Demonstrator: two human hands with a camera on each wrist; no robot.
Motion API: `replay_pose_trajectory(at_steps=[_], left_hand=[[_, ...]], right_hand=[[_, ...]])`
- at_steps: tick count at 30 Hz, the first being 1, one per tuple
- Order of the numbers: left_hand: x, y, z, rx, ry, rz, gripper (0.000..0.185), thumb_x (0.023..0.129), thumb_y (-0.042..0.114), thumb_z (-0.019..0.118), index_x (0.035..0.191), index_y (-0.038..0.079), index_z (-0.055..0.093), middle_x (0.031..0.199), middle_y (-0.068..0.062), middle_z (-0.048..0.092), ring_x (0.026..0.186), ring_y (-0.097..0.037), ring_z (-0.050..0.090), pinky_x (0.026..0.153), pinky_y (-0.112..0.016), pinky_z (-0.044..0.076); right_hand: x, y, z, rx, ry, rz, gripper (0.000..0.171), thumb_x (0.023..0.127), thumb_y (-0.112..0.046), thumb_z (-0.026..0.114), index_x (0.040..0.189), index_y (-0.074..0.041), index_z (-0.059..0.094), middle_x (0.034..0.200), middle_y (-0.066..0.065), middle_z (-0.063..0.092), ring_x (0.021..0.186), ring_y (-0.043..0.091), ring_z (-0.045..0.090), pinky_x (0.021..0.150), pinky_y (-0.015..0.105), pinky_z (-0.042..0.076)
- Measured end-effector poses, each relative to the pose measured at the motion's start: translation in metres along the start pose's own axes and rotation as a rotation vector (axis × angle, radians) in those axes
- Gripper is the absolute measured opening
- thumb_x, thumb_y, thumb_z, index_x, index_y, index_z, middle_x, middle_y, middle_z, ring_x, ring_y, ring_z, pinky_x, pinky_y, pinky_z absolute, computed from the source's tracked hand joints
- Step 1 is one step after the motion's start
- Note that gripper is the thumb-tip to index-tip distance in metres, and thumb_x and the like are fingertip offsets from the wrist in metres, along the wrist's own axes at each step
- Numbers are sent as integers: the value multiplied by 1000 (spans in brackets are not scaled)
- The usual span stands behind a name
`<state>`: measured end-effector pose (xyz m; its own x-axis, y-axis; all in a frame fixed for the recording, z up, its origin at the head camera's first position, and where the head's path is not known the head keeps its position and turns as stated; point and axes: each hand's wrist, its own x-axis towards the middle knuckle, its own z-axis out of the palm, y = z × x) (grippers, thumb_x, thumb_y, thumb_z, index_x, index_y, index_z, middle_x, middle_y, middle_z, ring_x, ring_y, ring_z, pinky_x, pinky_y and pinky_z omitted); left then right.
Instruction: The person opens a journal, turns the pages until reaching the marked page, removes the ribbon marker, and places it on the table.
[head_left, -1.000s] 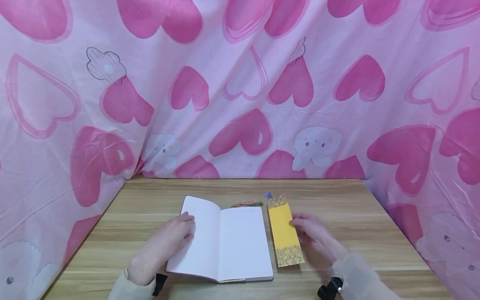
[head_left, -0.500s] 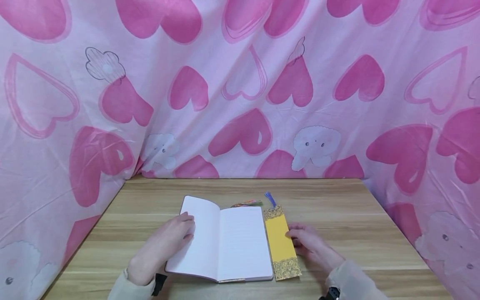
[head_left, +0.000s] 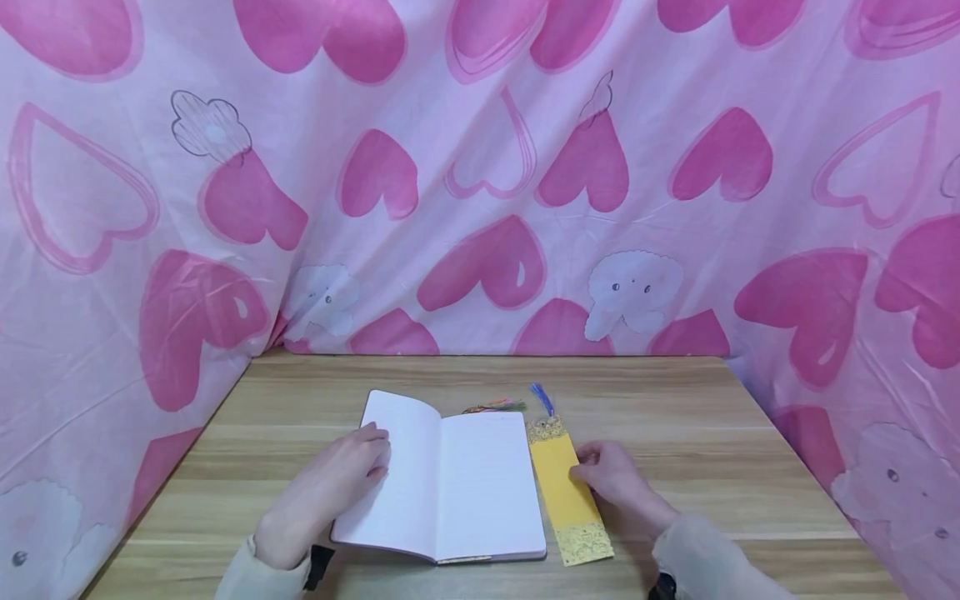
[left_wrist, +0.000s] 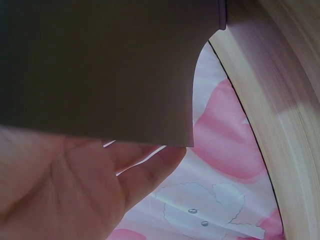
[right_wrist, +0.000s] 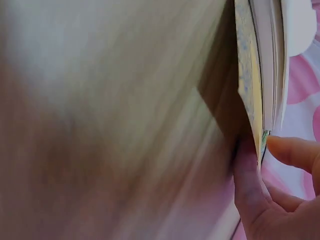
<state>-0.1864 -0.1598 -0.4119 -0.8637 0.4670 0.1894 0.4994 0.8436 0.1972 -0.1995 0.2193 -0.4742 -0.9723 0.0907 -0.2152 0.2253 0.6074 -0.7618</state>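
An open notebook (head_left: 450, 487) with blank pages lies on the wooden table (head_left: 675, 417). My left hand (head_left: 371, 450) rests with straight fingers on its left page; in the left wrist view the dark cover (left_wrist: 100, 65) hangs over my palm (left_wrist: 60, 190). A yellow bookmark (head_left: 562, 492) with gold lace ends and a blue tassel (head_left: 542, 398) lies tight against the notebook's right edge. My right hand (head_left: 583, 468) pinches its right side. In the right wrist view my thumb (right_wrist: 250, 195) sits under the bookmark (right_wrist: 247, 85) next to the page block (right_wrist: 272, 60).
A multicoloured tassel (head_left: 495, 407) pokes out from behind the notebook's top edge. Pink heart-print cloth (head_left: 480, 183) walls in the table at the back and on both sides. Bare wood stretches to the right of the bookmark and behind the notebook.
My right hand has slid the yellow bookmark left against the notebook and a little towards me, then raised its edge in a pinch. The left hand and notebook have stayed put.
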Motion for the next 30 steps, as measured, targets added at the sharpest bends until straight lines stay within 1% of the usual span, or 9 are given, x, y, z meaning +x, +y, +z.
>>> replay_pose_trajectory(at_steps=[4, 6, 8, 13, 17, 22, 25, 28, 30], left_hand=[[-1, -1, 0, 0, 7, 6, 11, 81, 3, 77, 84, 1, 66, 110, -17, 66, 112, -40, 60, 94, -51, 50], [-1, 0, -1, -4, 9, 4, 12, 81, 3, 77, 87, 0, 67, 110, -17, 66, 111, -39, 60, 94, -51, 50], [-2, 0, -1, -7, 9, 6, 11, 81, 3, 77, 84, 1, 66, 110, -17, 66, 112, -40, 60, 94, -51, 49], [-2, -1, -1, -17, 11, 23, 20, 82, 2, 76, 72, 8, 59, 110, -17, 66, 113, -41, 59, 94, -51, 49], [-2, -2, -1, -14, 12, 37, 24, 81, 2, 76, 70, 10, 56, 109, -17, 66, 113, -41, 59, 93, -51, 50], [-2, -1, -3, -11, -3, 10, 12, 81, 4, 78, 84, 2, 66, 110, -17, 66, 113, -41, 59, 94, -51, 49], [-1, 0, -3, -9, -15, -14, 18, 81, 5, 78, 95, -3, 69, 111, -17, 66, 114, -41, 59, 95, -52, 49], [-2, 1, -3, -7, -18, -23, 20, 81, 6, 78, 97, -3, 69, 111, -17, 66, 113, -39, 60, 94, -51, 50], [-2, 1, -3, -2, -14, -17, 16, 82, 5, 77, 94, -2, 69, 111, -17, 66, 112, -38, 60, 93, -50, 50]], right_hand=[[3, -4, -2, -202, 15, -93, 32, 76, -6, 76, 104, 4, 64, 81, 5, 62, 68, 17, 56, 59, 30, 52], [4, -6, 0, -277, 17, -110, 32, 76, -10, 78, 102, 1, 63, 80, 4, 62, 66, 17, 55, 57, 29, 50], [5, -8, 1, -333, 17, -114, 33, 76, -14, 80, 100, -1, 62, 78, 3, 61, 64, 16, 54, 55, 29, 48], [7, -12, 6, -362, 11, -93, 33, 78, -19, 80, 98, -3, 58, 74, 3, 56, 64, 18, 52, 55, 30, 45], [9, -13, 8, -389, 12, -97, 35, 79, -21, 80, 97, -4, 55, 73, 4, 54, 64, 19, 50, 56, 30, 44], [10, -14, 8, -433, 4, -148, 39, 78, -24, 80, 97, -5, 52, 70, 5, 52, 62, 20, 49, 53, 31, 43], [10, -15, 7, -436, -9, -154, 37, 80, -26, 78, 97, -5, 52, 70, 5, 51, 61, 19, 48, 52, 30, 43], [11, -16, 5, -434, -18, -169, 32, 84, -28, 75, 93, -7, 53, 65, 4, 49, 56, 17, 46, 48, 28, 40], [11, -19, 4, -429, -23, -181, 28, 88, -29, 72, 93, -7, 54, 64, 3, 49, 54, 16, 44, 47, 27, 38]])
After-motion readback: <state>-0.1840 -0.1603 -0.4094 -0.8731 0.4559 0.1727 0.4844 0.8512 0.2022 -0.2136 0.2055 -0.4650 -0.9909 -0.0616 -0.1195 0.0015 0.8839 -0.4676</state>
